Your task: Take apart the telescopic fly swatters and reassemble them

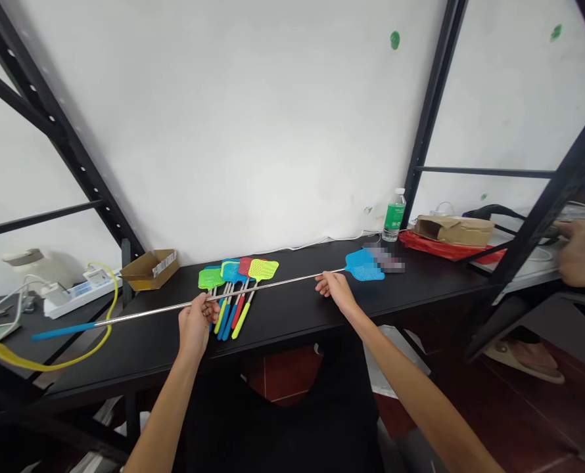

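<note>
A long fly swatter with a blue grip and a blue mesh head (360, 265) stretches across the black desk, its metal rod extended. My left hand (194, 323) is closed around the rod toward the grip end. Near the head, my right hand (336, 289) pinches the same rod. Behind the rod lies a bunch of shorter fly swatters (244, 309) in green, blue, red and yellow, side by side with heads toward the wall. My left hand covers some of their handles.
An open cardboard box (149, 269) sits left, by a white power strip (80, 295) and yellow cable (109, 325). A water bottle (394, 217), red bag (428, 247) and brown box (454, 231) stand right. Black metal posts (433, 98) flank the desk. Another person's arm (581, 253) shows far right.
</note>
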